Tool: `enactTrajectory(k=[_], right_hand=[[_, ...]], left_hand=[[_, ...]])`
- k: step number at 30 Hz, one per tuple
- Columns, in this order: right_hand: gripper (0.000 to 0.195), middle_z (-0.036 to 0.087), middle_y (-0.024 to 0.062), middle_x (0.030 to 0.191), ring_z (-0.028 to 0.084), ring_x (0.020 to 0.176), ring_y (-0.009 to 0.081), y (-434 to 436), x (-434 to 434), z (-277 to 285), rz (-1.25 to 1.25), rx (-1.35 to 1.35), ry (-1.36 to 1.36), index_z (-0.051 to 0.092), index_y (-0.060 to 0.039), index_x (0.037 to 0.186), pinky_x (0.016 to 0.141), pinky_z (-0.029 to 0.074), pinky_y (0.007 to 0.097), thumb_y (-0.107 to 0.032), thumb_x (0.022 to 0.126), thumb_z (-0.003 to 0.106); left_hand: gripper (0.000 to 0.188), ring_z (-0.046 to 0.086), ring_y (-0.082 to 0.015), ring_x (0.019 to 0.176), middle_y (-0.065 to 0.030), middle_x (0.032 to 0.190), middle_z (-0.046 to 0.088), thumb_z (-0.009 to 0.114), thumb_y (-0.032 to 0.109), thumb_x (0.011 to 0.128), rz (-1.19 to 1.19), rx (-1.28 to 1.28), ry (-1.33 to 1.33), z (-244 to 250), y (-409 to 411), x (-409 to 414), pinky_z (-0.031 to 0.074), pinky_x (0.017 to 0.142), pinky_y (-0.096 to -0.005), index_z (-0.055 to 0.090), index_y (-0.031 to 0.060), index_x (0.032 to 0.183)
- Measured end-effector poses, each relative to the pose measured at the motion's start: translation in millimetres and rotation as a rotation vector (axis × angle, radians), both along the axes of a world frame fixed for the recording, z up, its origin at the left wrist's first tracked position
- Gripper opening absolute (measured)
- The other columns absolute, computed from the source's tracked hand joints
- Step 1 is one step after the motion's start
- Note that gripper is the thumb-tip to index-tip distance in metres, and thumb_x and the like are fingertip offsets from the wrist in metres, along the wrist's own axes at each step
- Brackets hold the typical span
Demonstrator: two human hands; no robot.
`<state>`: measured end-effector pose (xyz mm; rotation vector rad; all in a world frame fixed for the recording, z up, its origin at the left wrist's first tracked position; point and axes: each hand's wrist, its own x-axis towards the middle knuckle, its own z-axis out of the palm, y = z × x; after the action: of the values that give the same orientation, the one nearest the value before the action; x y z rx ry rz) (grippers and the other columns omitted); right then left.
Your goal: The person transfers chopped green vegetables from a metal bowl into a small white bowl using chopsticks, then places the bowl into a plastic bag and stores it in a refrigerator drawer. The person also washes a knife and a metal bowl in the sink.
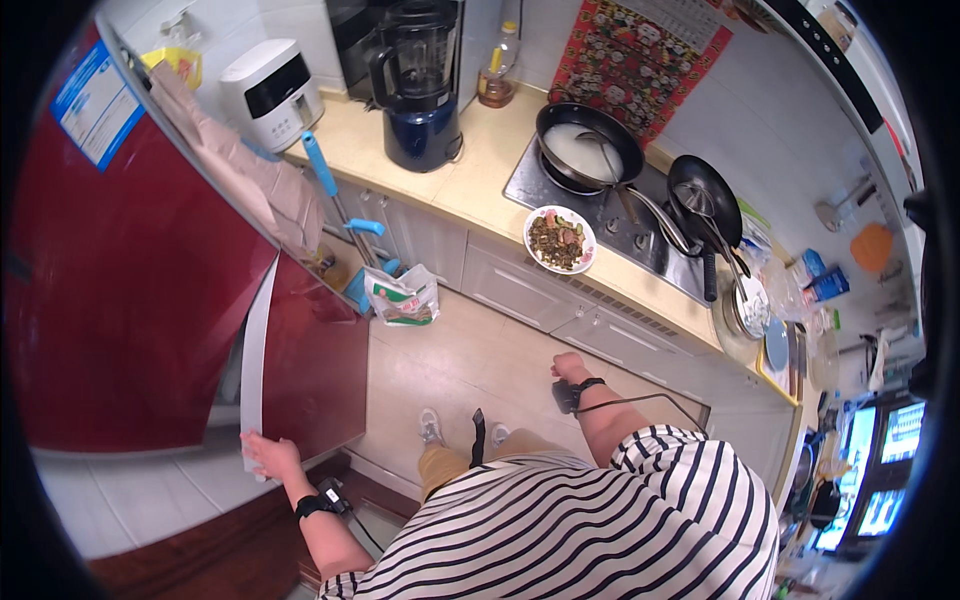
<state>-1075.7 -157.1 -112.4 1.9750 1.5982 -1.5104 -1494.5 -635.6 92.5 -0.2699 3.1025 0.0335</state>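
Note:
My left hand (271, 456) is on the pale edge of a glossy red refrigerator door (315, 367), its fingers around the rim. That lower door stands ajar, and a narrow dark gap separates it from the large red panel (135, 277) on the left. Little of the refrigerator's inside shows. Away from the counter, over the floor, hangs my right hand (568, 366). Its fingers are curled, and I see nothing in them. Each wrist wears a strapped black device with a cable.
A wok (589, 146) with whitish liquid and a ladle sits on the gas stove (641, 244), beside a black frying pan (705, 195). A plate of food (560, 240) rests near the counter's edge. A white bag (403, 296) stands on the floor by a blue-handled mop (319, 165).

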Motion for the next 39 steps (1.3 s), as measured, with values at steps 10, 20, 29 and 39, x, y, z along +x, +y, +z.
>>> enactTrajectory(k=[10, 20, 29, 39], right_hand=[[0.034, 0.067, 0.0149, 0.086, 0.066, 0.065, 0.0259, 46, -17, -14, -0.683, 0.015, 0.610, 0.058, -0.0021, 0.105, 0.057, 0.056, 0.0367, -0.030, 0.097, 0.039], [0.039, 0.052, 0.0175, 0.125, 0.065, 0.095, 0.0291, 137, -86, 90, -1.010, 0.082, 1.084, 0.030, -0.0071, 0.136, 0.071, 0.059, 0.0377, -0.020, 0.099, 0.036], [0.030, 0.053, 0.0158, 0.122, 0.065, 0.096, 0.0294, 106, -161, 148, -0.978, 0.229, 1.009, 0.032, -0.0076, 0.129, 0.072, 0.061, 0.0381, -0.009, 0.100, 0.038], [0.029, 0.053, 0.0137, 0.123, 0.064, 0.097, 0.0300, 122, -321, 138, -1.120, 0.001, 1.207, 0.036, -0.0119, 0.130, 0.072, 0.060, 0.0416, -0.012, 0.101, 0.040]], left_hand=[[0.088, 0.017, -0.0494, 0.140, -0.0394, 0.148, 0.013, 0.062, 0.031, 0.084, 0.467, 0.319, 0.103, -25, 44, -113, 0.023, 0.113, -0.0548, 0.012, -0.0094, 0.144], [0.101, 0.012, -0.0434, 0.142, -0.0415, 0.147, 0.000, 0.058, 0.032, 0.083, 0.590, 0.470, 0.146, -106, 65, -210, 0.021, 0.117, -0.0435, -0.008, -0.0177, 0.140], [0.053, 0.045, -0.0383, 0.109, -0.0323, 0.122, 0.039, 0.060, 0.014, 0.080, 0.613, 0.726, 0.173, -75, 98, -178, 0.042, 0.093, -0.0418, 0.033, -0.0120, 0.116], [0.008, 0.046, -0.0137, 0.062, -0.0016, 0.079, 0.053, 0.055, 0.008, 0.079, 0.415, 1.211, -0.380, -38, 197, -89, 0.039, 0.056, -0.0307, 0.057, 0.0078, 0.086]])
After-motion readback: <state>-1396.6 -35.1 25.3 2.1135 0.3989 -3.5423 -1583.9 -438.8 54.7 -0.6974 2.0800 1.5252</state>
